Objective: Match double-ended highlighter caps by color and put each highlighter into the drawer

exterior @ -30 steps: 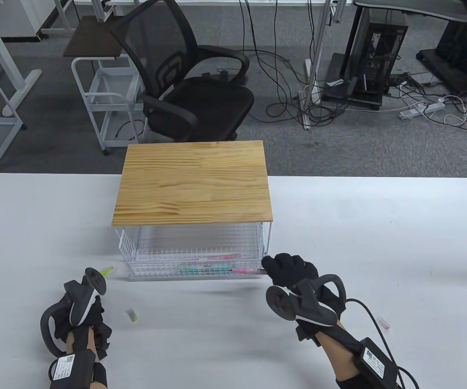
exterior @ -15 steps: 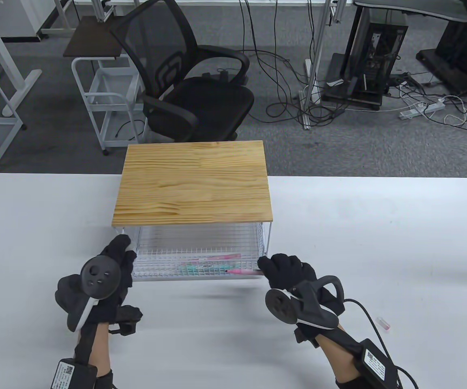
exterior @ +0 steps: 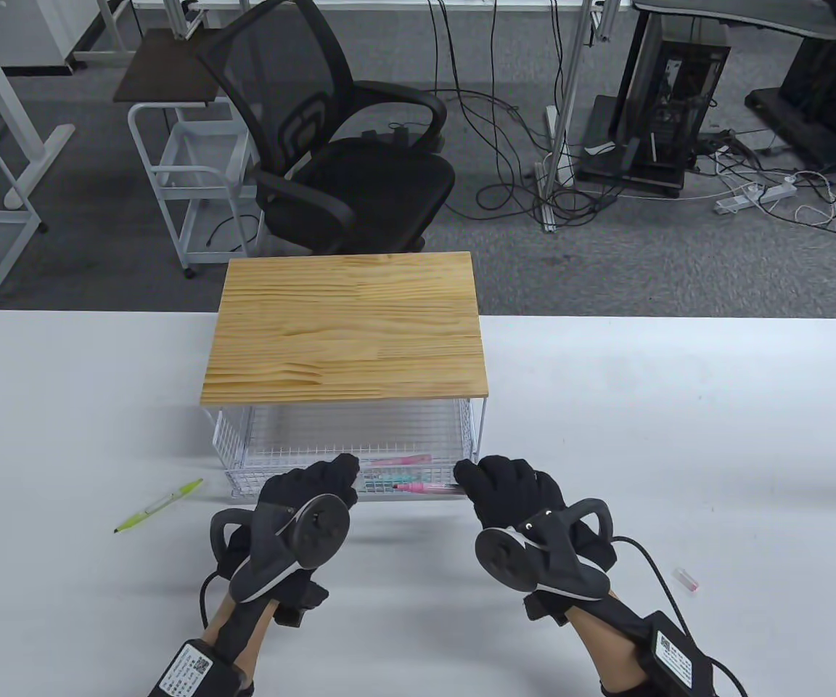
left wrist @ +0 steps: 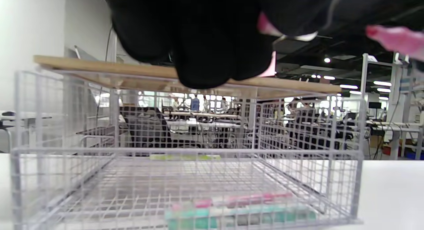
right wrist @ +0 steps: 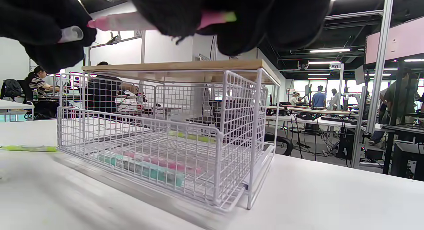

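My right hand (exterior: pixel 470 479) grips a pink highlighter (exterior: pixel 432 488) level above the front rim of the white wire drawer (exterior: pixel 244 465). Its bare pink tip (left wrist: pixel 394 38) points left. My left hand (exterior: pixel 345 470) is close to that tip and pinches a small clear cap (right wrist: pixel 71 34). In the drawer lie a pink highlighter (exterior: pixel 400 460), a teal one (exterior: pixel 389 481) and a yellow-green one (left wrist: pixel 184 156) at the back. Another yellow-green highlighter (exterior: pixel 159 504) lies on the table left of the drawer.
The drawer stands pulled out from under a wooden top (exterior: pixel 345 327). A small pink cap (exterior: pixel 686 579) lies on the white table (exterior: pixel 679 435) to the right of my right hand. An office chair (exterior: pixel 345 167) stands behind the table.
My left hand left the yellow-green highlighter on the table, passed over the loose cap and moved right to the drawer front. The right hand shifted slightly left with the pink highlighter.
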The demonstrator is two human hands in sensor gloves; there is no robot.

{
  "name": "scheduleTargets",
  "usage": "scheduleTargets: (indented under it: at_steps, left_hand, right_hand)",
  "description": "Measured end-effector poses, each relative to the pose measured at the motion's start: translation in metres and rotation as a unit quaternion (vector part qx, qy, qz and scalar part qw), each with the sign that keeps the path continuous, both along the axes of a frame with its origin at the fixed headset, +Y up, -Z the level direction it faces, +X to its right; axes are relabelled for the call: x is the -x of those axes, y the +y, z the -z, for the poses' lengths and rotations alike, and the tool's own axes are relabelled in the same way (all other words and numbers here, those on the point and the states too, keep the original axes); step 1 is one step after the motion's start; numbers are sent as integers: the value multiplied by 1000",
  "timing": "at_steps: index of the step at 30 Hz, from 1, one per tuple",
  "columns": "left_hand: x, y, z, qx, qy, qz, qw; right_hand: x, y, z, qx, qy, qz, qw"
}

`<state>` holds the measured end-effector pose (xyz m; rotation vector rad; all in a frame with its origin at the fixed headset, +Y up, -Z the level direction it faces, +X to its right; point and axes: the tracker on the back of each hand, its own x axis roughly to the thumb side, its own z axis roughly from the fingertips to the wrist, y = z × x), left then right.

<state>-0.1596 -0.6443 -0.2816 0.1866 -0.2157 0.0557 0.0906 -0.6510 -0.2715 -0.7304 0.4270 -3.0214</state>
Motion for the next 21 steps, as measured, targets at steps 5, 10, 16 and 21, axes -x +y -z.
scheduleTargets:
  at_steps: [5, 10, 16, 21]
  left_hand:
    - [-8, -2, -3, -6, -14, 6, 1000]
    - [-12, -1, -6, -10, -23, 9, 1000]
    - [-16, -2, -8, -15, -32, 11, 999]
    - [-19, -3, -10, -15, -40, 16, 999]
  right_hand:
    - [0, 1, -1, 2, 3, 4, 1000]
    - [1, 0, -1, 3, 7, 1, 1000]
    - [5, -3, -2, 7, 11, -8, 1000]
    - [6, -3, -3, 7, 15, -9, 1000]
